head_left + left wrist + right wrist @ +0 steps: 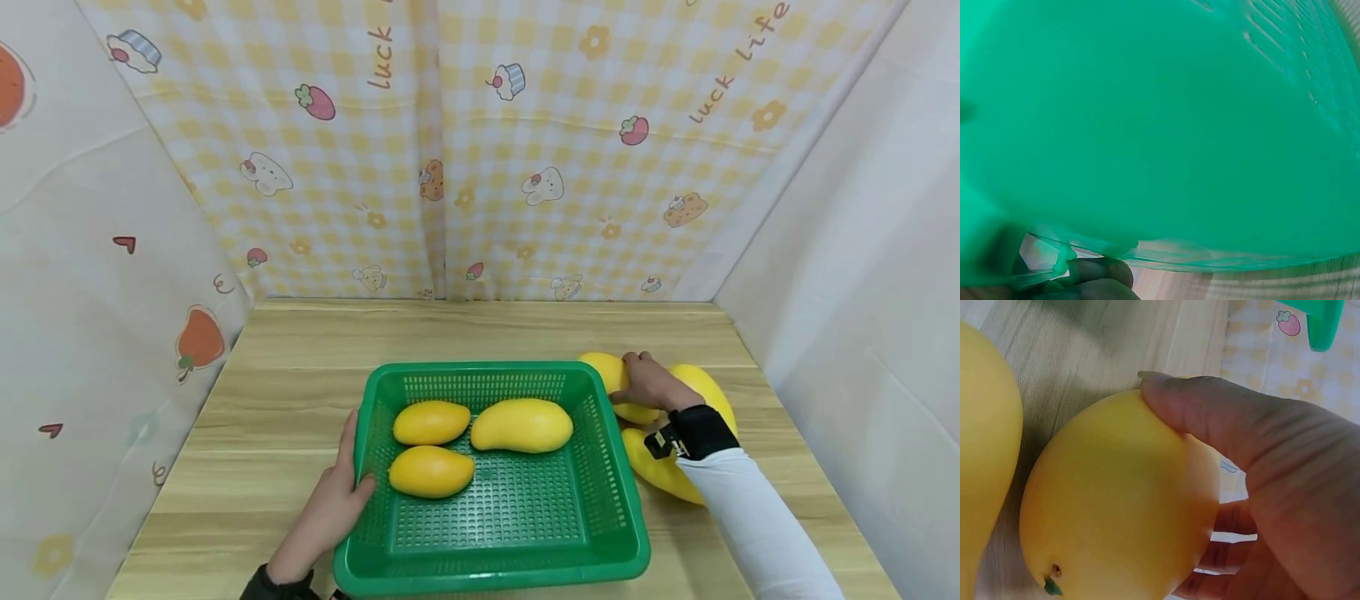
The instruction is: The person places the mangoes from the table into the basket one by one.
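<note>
A green plastic basket stands on the table with three yellow mangoes in it: two smaller ones at the left, and a mango nearer me, plus a larger mango beside them. My left hand grips the basket's left rim, thumb on the inner side; green wall fills most of the left wrist view. To the right of the basket, my right hand holds a mango, thumb on one side and fingers round the other. A small green stem tip shows at its end.
Two more large mangoes lie on the wooden table by my right wrist: one mango behind it, the other mango partly under the forearm. Patterned cloth walls enclose the table at the back and sides.
</note>
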A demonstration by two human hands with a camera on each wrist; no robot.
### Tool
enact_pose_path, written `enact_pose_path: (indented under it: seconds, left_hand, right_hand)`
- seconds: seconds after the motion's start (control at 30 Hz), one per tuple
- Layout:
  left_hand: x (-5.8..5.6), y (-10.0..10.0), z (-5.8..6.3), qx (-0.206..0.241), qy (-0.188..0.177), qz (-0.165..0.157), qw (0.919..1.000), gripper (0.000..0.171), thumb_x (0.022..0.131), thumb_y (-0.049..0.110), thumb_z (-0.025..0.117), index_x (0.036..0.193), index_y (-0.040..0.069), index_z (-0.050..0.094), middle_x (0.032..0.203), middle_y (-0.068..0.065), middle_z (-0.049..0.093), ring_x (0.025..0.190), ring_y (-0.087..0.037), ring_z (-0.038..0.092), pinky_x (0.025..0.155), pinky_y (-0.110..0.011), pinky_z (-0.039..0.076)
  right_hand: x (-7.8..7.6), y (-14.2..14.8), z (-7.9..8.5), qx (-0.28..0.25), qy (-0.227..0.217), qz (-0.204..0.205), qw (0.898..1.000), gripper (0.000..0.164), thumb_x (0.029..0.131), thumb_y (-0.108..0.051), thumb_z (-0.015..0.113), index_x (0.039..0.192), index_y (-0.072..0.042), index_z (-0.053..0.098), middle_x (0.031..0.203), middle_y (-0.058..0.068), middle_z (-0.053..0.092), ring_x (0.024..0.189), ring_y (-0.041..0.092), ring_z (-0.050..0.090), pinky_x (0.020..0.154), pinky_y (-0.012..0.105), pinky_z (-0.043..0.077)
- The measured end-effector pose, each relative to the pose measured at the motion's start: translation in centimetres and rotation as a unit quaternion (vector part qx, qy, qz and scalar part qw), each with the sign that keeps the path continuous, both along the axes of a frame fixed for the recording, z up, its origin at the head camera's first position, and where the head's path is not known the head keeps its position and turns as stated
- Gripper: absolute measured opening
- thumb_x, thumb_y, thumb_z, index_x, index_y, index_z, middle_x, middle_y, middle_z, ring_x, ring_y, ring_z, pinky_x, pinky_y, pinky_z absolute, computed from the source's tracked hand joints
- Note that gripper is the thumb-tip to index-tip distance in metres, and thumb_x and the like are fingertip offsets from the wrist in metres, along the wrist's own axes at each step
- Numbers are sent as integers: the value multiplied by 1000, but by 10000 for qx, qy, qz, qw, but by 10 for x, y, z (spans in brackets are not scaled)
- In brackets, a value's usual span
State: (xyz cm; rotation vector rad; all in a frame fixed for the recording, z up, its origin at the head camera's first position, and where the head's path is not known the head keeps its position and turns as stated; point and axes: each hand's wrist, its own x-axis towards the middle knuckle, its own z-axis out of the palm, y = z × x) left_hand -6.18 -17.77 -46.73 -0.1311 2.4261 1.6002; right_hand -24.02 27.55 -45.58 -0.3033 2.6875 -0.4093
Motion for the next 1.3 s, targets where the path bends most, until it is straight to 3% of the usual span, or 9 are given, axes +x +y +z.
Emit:
enact_pose_path:
  seconds: [0.3, 0.5, 0.7, 0.97, 1.3]
  left_hand:
    - [1, -1, -1, 56, 19, 8, 10000, 89, 90, -7, 45, 154, 26, -8, 99, -28, 62, 63, -24, 66, 47, -34, 55]
    - [1, 0, -1, 58, 41, 19, 10000, 89, 89, -8, 45, 154, 24, -7, 98, -28, 62, 62, -24, 66, 46, -34, 54]
    - [1, 1, 0, 58, 52, 9, 10000, 90, 89, -8, 45, 154, 26, -8, 97, -27, 62, 62, -23, 66, 46, -34, 54]
    - [1, 0, -1, 45, 42, 38, 10000, 89, 89, -8, 45, 154, 24, -7, 95, -27, 63, 61, -23, 65, 45, -34, 54]
    - [1, 0, -2, 151, 29, 44, 9999, 89, 90, -8, 44, 153, 28, -8, 98, -28, 62, 62, -24, 66, 45, -35, 54]
  right_hand:
    - [3, -3, -3, 64, 203, -132, 9997, 85, 80, -37, 75, 133, 16, 35, 118, 36, 43, 92, 34, 55, 79, 44, 49]
    - [3, 3, 1, -196, 498, -129, 9985, 86, 81, -35, 73, 135, 17, 31, 118, 37, 43, 92, 36, 53, 77, 45, 49]
    - [6, 6, 31, -523, 1183, -69, 9916, 84, 81, -32, 73, 135, 17, 31, 115, 36, 42, 89, 38, 50, 72, 47, 48]
    - [20, -6, 72, -654, 1655, 164, 9839, 85, 79, -31, 75, 138, 11, 31, 118, 33, 41, 90, 38, 48, 74, 48, 45]
    - [39, -30, 94, -728, 1755, 614, 9799, 83, 79, -29, 77, 139, 8, 33, 119, 30, 44, 89, 35, 52, 74, 46, 47]
